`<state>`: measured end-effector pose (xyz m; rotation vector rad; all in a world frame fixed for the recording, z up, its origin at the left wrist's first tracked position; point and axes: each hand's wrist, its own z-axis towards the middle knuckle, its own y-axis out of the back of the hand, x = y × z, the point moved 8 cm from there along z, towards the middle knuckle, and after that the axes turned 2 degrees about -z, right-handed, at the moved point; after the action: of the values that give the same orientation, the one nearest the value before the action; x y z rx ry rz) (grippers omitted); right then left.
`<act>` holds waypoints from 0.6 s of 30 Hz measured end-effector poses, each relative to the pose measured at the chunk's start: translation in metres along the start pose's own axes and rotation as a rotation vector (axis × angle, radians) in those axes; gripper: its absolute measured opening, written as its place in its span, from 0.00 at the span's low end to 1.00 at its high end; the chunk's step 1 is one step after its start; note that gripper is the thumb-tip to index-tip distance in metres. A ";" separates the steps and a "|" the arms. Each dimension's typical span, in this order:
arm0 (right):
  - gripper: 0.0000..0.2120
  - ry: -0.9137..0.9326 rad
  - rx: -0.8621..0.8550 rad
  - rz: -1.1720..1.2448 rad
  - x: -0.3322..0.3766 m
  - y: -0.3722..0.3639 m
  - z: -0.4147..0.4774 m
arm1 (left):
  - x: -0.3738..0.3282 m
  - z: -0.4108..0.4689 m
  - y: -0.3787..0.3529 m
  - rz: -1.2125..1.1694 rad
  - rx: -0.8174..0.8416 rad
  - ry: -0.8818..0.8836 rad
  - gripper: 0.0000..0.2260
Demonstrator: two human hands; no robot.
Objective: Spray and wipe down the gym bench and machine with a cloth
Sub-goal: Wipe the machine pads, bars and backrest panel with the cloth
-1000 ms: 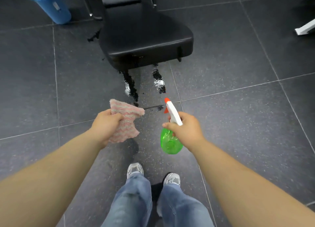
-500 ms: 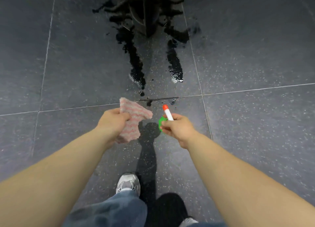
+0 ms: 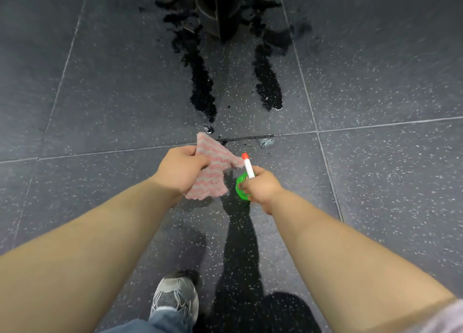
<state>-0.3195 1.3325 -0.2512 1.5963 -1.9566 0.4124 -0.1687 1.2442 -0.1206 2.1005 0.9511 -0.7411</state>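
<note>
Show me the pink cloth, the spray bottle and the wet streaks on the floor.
pink cloth [image 3: 215, 177]: head view, its striped middle.
spray bottle [image 3: 248, 168]: head view, its white nozzle tube.
wet streaks [image 3: 203, 92]: head view, the left streak.

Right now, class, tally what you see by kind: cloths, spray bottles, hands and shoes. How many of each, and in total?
Cloths: 1, the cloth gripped by the left hand
Spray bottles: 1, the spray bottle gripped by the right hand
Hands: 2
Shoes: 1, the shoe
Total: 5
</note>
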 end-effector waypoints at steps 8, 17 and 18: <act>0.20 0.140 -0.059 0.306 0.146 0.078 -0.107 | -0.149 -0.054 0.005 -0.183 0.054 -0.285 0.10; 0.07 0.794 0.253 0.742 0.349 0.149 -0.293 | -0.398 -0.200 0.052 -0.022 -0.314 -1.199 0.12; 0.08 0.922 0.173 0.780 0.363 0.166 -0.312 | -0.418 -0.216 0.073 0.112 -0.596 -1.367 0.13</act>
<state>-0.4493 1.2641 0.2331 0.4405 -1.6890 1.3611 -0.3027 1.2125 0.3352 0.7522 0.1922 -1.3186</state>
